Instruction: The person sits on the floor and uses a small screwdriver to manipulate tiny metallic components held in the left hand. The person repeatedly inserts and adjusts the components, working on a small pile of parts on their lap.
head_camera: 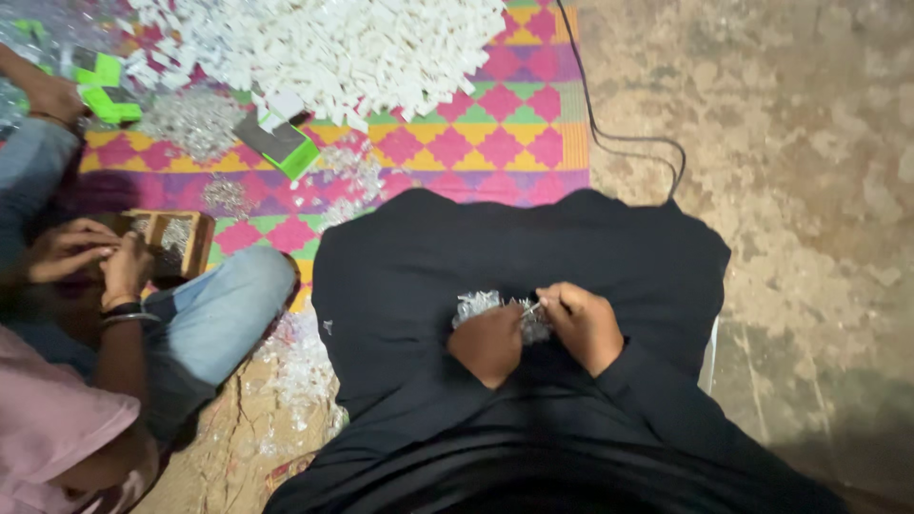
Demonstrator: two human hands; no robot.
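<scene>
My left hand [489,343] and my right hand [583,326] meet over my lap, which is covered by black cloth [409,276]. A small heap of clear shiny bits [476,305] lies on the cloth, touching my left hand. My left hand cups some of these bits. Between the fingertips of my right hand is a tiny clear piece [531,308], pinched close to my left hand's fingers.
A large pile of small white pieces [324,48] lies on a patterned mat [495,143]. A co-worker in jeans [219,314] sits at left, hands [90,257] by a wooden box [176,238]. Green trays [286,143], a black cable [609,133] and bare floor [790,171] are around.
</scene>
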